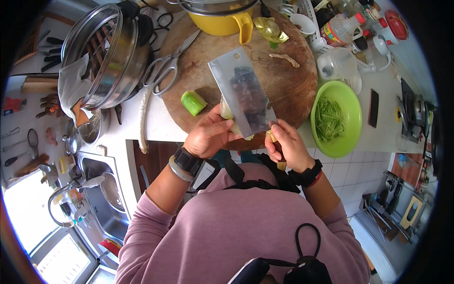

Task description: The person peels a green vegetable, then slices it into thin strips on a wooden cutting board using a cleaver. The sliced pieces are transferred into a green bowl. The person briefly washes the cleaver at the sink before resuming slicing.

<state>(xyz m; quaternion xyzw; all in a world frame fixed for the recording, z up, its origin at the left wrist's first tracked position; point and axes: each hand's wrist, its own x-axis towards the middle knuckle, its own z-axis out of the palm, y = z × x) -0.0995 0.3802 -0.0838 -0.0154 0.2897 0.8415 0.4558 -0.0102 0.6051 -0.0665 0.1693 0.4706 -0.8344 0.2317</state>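
My right hand (291, 143) grips the handle of a Chinese cleaver (244, 92) with a broad steel blade. The blade is held flat to my view over the near edge of a round wooden chopping block (283, 85). Just left of it, my left hand (205, 138) holds a pale green vegetable piece (226, 109), mostly hidden behind the blade. Whether the edge touches this piece, I cannot tell. A cut chunk of bright green vegetable (193, 103) lies on the block beyond my left hand.
Kitchen scissors (169, 69) lie across the block's left edge, near a steel steamer pot (120, 71). A yellow pot (216, 23) stands at the back. To the right are a green bowl (355, 133) of shredded greens, a phone (373, 108) and a basket of bottles (314, 21).
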